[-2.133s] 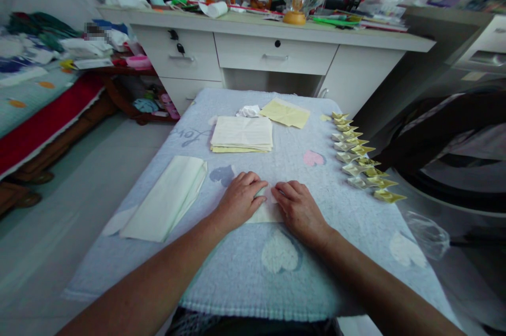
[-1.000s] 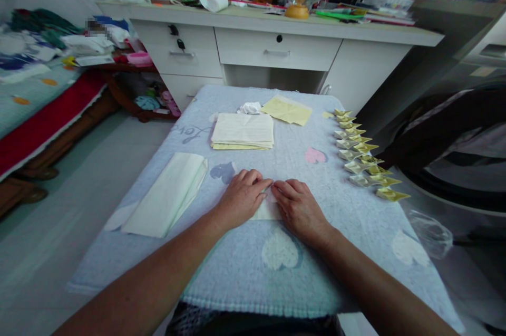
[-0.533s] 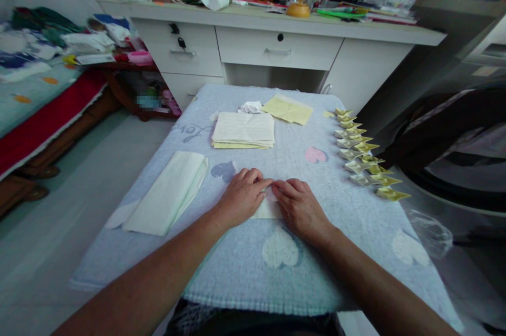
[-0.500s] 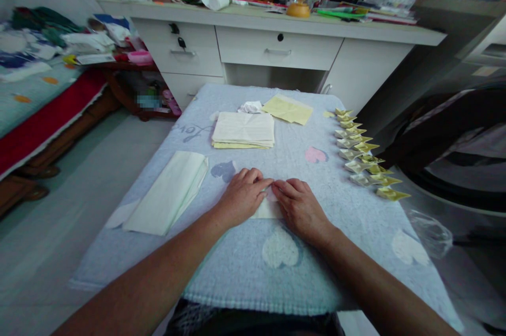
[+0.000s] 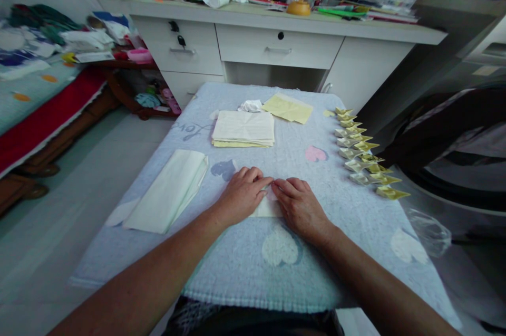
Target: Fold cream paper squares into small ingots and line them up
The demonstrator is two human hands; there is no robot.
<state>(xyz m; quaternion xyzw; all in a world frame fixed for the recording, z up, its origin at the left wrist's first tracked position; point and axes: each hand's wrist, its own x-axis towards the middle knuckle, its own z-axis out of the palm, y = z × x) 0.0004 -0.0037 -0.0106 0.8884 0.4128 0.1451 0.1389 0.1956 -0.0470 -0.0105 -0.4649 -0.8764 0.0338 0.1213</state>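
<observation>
Pale paper piece [image 5: 267, 210] flat on cloth [image 5: 233, 272], under & betw. fingertips of L hand [image 5: 244, 193] and R hand [image 5: 297, 201]; near edge shows, far part hidden. Fingers bent on both, tips almost meeting at its far side; pinched or just pressing: can't tell. Progress (judged): this pc. early on, flat, w/o the points of the finished-looking ones. Far of hands: paper stack [image 5: 243, 127], prob. unworked; just beyond, white wad [image 5: 250, 106] + yellow sheet [image 5: 288, 108]. To left: long folded paper [image 5: 168, 191]. Well to right: row of pointed folded pcs. [image 5: 366, 145], apparently done.
</observation>
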